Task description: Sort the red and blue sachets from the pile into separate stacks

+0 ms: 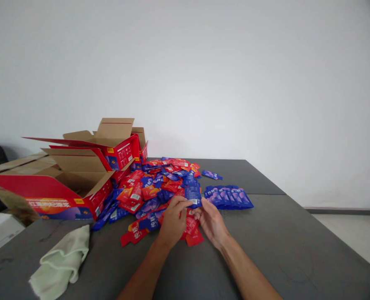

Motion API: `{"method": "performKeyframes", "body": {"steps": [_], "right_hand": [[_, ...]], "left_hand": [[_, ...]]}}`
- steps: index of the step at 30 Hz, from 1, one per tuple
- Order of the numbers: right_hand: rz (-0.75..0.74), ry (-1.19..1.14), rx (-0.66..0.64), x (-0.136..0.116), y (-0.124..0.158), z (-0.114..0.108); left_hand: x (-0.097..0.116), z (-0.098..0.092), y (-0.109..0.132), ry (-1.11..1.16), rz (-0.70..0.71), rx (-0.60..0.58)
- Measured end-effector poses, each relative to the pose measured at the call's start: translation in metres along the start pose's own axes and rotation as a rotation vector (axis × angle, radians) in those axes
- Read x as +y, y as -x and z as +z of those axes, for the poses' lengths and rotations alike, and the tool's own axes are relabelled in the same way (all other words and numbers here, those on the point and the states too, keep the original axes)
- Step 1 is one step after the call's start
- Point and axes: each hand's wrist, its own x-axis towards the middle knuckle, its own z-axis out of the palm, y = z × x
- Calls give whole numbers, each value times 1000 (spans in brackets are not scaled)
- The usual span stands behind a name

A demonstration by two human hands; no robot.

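A blue pouch (192,192) with a barcode near its lower end is held up in front of me, its printed back facing me. My left hand (174,221) pinches its lower left edge, and my right hand (212,221) grips its lower right corner. Beneath and behind my hands spreads a loose heap of red and blue pouches (147,193). Several red pouches (194,237) lie right under my hands. To the right of my right hand, blue pouches (228,197) lie in an overlapping row, purple fruit prints facing up.
Open red cardboard boxes (60,204) stand at the left, flaps sticking out. A pale green cloth (63,262) lies crumpled at the front left of the dark table (285,250). One blue pouch (212,175) lies apart behind the row. A white wall rises behind.
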Motion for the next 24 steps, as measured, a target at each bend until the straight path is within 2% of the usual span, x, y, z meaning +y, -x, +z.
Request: {"method": "performKeyframes", "body": {"steps": [3,6,8,10,12,16,21,24], "right_hand": [[-19,85,-10,-2,0,-2],[-53,184,-14,2,-1,-1],[-69,226,-21,5,-1,-1],[-80,261,-26,6,-1,0],[-80,295,-30,6,0,1],[-60,365,-14,8,0,3],[-8,327,53,10,0,1],[47,375,78,10,1,-2]], "left_hand": [[-4,-2,-2,99,-69,66],[-8,-2,-4,283,-246,119],[-11,1,-4,390,-373,42],[-16,3,-4,450,-443,-67],[-20,6,-2,476,-464,-112],[-25,9,0,450,-471,-73],[-17,10,-2,493,-494,-111],[-11,8,-4,484,-484,-48]]}}
